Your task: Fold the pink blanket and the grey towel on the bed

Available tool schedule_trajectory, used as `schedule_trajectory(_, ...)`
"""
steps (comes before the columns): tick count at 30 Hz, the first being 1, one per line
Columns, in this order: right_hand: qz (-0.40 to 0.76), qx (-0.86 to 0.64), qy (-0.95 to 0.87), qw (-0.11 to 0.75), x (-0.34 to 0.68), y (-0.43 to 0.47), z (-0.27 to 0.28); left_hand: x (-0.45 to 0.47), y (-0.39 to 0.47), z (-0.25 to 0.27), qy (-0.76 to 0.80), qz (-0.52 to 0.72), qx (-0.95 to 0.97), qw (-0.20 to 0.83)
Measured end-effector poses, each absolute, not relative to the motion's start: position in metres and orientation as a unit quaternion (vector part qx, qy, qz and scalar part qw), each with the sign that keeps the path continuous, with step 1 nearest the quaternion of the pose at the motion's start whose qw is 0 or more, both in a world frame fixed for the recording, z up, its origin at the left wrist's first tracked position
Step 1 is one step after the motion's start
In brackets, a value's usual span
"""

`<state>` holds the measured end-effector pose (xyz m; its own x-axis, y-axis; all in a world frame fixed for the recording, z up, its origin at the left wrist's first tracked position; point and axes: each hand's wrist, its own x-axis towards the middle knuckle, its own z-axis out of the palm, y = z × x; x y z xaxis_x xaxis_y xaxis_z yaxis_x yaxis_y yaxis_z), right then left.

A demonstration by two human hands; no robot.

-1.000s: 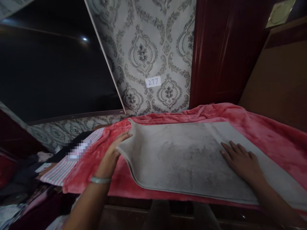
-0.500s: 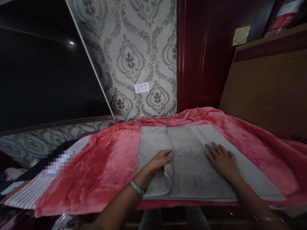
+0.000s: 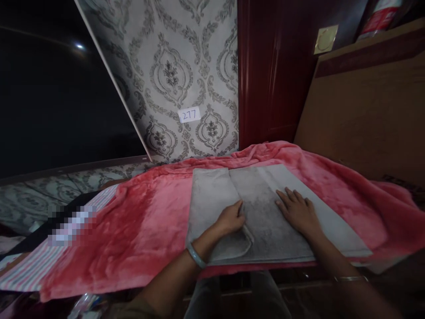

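Setting: a room in a home, dimly lit. Evidence: damask-patterned wallpaper (image 3: 186, 66) bearing a small paper label "277" (image 3: 189, 114); glossy dark red wooden door (image 3: 268, 71); brown wooden board (image 3: 361, 115) at right; pink plush blanket (image 3: 139, 221) covering the work surface; striped cloth (image 3: 29, 270) at left.
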<state>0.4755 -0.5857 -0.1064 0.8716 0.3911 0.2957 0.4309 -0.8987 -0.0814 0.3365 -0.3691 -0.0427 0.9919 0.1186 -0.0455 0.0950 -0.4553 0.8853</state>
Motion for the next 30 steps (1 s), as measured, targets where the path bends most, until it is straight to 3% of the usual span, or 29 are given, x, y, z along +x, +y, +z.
schedule_trajectory(4, -0.121, -0.965, -0.216, 0.086, 0.472, -0.588, -0.099, 0.315, -0.365, -0.028, 0.045, -0.086, 0.815, 0.571)
schedule_trajectory(8, -0.126, -0.962, -0.22, 0.106, 0.472, -0.591, -0.1, 0.281, -0.329, -0.01, 0.032, 0.128, 0.848, 0.514)
schedule_trajectory(11, -0.134, -0.958, -0.227, 0.114, 0.473, -0.593, -0.102, 0.25, -0.295, -0.015, 0.107, 0.285, 0.85, 0.43)
schedule_trajectory(13, -0.133, -0.957, -0.23, 0.117, 0.474, -0.594, -0.103, 0.229, -0.279, -0.027, 0.171, 0.329, 0.821, 0.434)
schedule_trajectory(17, -0.134, -0.953, -0.227, 0.148, 0.473, -0.595, -0.099, 0.199, -0.269, -0.054, 0.253, 0.27, 0.715, 0.593)
schedule_trajectory(20, -0.143, -0.932, -0.249, 0.22, 0.463, -0.592, -0.087, 0.194, -0.272, -0.063, 0.258, 0.232, 0.663, 0.664)
schedule_trajectory(23, -0.143, -0.897, -0.29, 0.302, 0.44, -0.579, -0.071, 0.198, -0.275, -0.064, 0.243, 0.226, 0.66, 0.674)
schedule_trajectory(26, -0.058, -0.876, -0.324, 0.352, 0.409, -0.561, -0.058, 0.203, -0.277, -0.063, 0.234, 0.215, 0.674, 0.667)
schedule_trajectory(30, 0.049, -0.874, -0.343, 0.34, 0.383, -0.542, -0.052, 0.202, -0.278, -0.065, 0.236, 0.198, 0.696, 0.649)
